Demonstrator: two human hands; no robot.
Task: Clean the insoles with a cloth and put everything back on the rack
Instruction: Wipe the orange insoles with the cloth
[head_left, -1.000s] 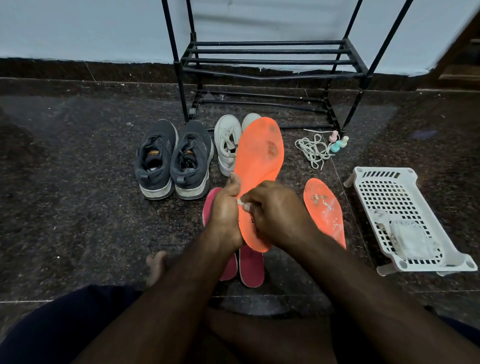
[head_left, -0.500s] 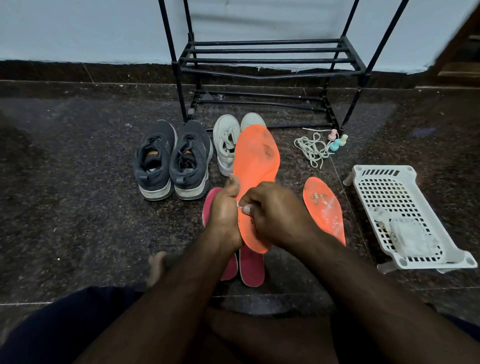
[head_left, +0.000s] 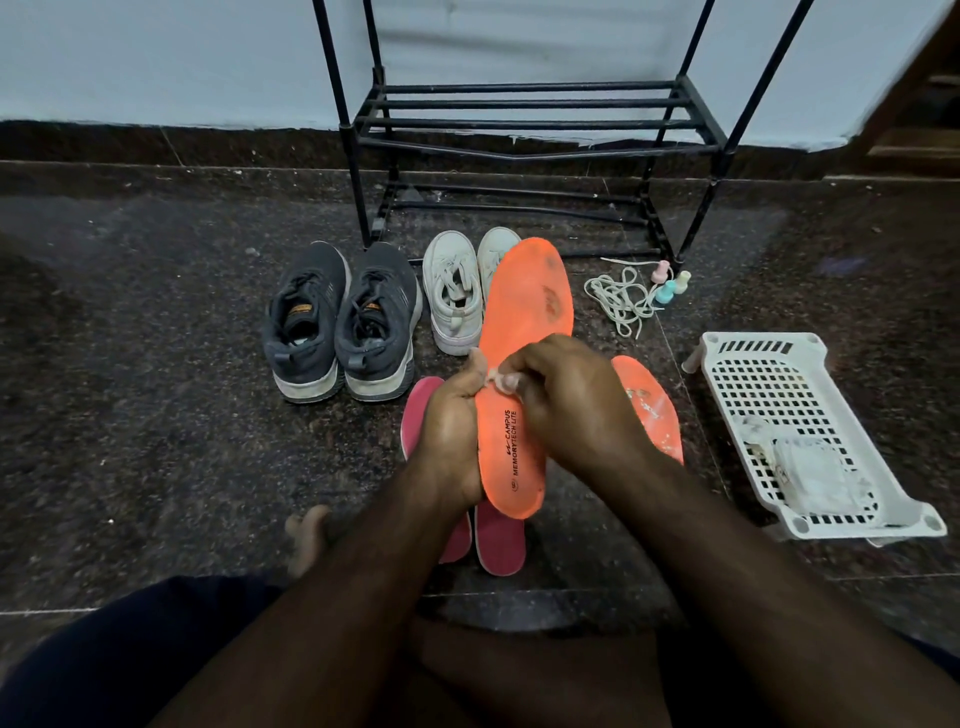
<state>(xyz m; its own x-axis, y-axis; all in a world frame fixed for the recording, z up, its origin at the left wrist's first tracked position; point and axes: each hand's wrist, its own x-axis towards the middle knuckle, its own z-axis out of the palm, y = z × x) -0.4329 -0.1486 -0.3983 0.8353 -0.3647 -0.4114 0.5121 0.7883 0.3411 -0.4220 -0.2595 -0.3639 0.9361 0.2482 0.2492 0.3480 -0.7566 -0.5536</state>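
Head view: left hand (head_left: 449, 441) grips the near left edge of a smooth orange foam insole (head_left: 524, 374), toe end pointing far, dark smudges there. Right hand (head_left: 566, 405) pinches the same insole's left edge with curled fingers. Second orange insole (head_left: 654, 415) lies right on speckled granite floor (head_left: 156, 415). Black metal bar rack (head_left: 519, 124) stands far. White perforated plastic basket (head_left: 779, 395) lies right.

Dark speckled stone floor (head_left: 156, 415), bearing a black metal rack (head_left: 524, 124) against the wall, grey sneakers (head_left: 340, 322), white shoes (head_left: 462, 291), pink insoles (head_left: 493, 545), an orange insole (head_left: 649, 410), coiled laces (head_left: 618, 299), small pastel bottles (head_left: 670, 283) and a white plastic basket (head_left: 795, 415).
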